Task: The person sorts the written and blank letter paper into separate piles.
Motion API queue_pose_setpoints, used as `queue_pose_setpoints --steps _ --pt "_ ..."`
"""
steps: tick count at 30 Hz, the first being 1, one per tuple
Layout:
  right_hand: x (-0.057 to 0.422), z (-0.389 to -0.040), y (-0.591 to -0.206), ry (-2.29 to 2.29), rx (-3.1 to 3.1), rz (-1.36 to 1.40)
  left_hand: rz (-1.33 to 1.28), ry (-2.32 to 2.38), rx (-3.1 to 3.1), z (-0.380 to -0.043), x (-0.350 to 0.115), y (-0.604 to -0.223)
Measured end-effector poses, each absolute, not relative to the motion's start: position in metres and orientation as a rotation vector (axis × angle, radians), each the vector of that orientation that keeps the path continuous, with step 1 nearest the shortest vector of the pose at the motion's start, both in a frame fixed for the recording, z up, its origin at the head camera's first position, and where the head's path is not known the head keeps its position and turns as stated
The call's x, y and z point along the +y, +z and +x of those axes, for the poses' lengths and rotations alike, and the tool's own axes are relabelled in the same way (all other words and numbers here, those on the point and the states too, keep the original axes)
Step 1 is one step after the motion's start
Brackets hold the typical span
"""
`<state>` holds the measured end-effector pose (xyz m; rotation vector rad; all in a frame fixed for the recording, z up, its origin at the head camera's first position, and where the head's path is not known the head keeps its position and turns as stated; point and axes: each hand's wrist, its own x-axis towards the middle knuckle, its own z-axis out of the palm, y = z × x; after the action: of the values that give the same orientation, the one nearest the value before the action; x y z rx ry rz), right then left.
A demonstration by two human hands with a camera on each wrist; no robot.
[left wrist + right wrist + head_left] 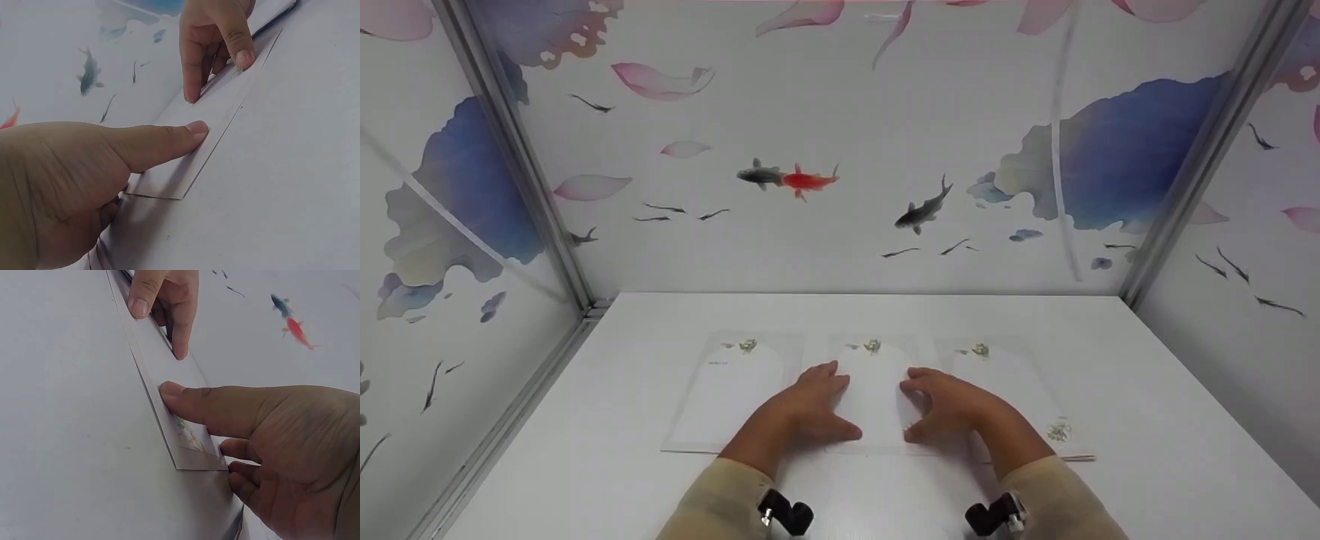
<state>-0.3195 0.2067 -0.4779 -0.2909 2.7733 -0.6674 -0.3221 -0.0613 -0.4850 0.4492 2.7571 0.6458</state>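
Note:
A white printed sheet [879, 405] with a small plant motif at its top lies flat on the table between both hands. My left hand [814, 409] rests at its left side, thumb extended over the near part. On the opposite side my right hand [952, 405] mirrors it, fingers spread and thumb on the sheet. In the left wrist view the left thumb [169, 146] lies straight on the sheet [163, 183]. The right wrist view shows the right thumb [194, 402] touching the surface near a green floral print; that hand's other fingers bend beside the edge.
A similar sheet [716, 409] lies to the left, partly behind the left arm. Another sheet [1020, 397], with a floral print at its lower right corner, lies under the right forearm. Printed panels [825, 247] and metal posts [514, 150] enclose the white table [585, 420].

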Motion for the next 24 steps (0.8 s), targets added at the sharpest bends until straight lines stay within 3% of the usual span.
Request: queue_pose_setpoints --steps 24 --pt "0.211 -0.326 -0.477 -0.784 2.936 -0.232 0.477 0.810 2.892 -0.332 -0.059 -0.490"
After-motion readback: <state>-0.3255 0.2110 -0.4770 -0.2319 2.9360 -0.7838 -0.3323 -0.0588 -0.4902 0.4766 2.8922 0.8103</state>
